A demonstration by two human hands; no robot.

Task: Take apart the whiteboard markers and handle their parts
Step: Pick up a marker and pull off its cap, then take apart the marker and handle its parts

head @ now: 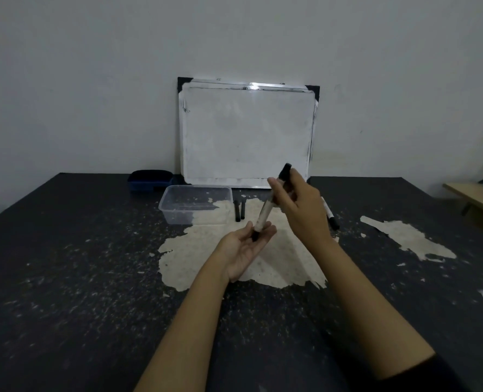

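My right hand (297,205) grips a whiteboard marker (265,212) near its upper end, holding it tilted, black cap end up and to the right. Its lower black end rests in the upturned palm of my left hand (246,248), whose fingers are spread apart. Two black marker parts (239,210) lie side by side on the table right of a clear plastic tub (178,206). Another marker (330,215) with a white barrel and black cap lies right of my right hand.
A small whiteboard (247,134) leans on the wall at the table's back. A dark blue eraser box (150,180) sits at its left. The black table top (79,278) is worn, with pale bare patches. A wooden bench edge (477,198) shows at far right.
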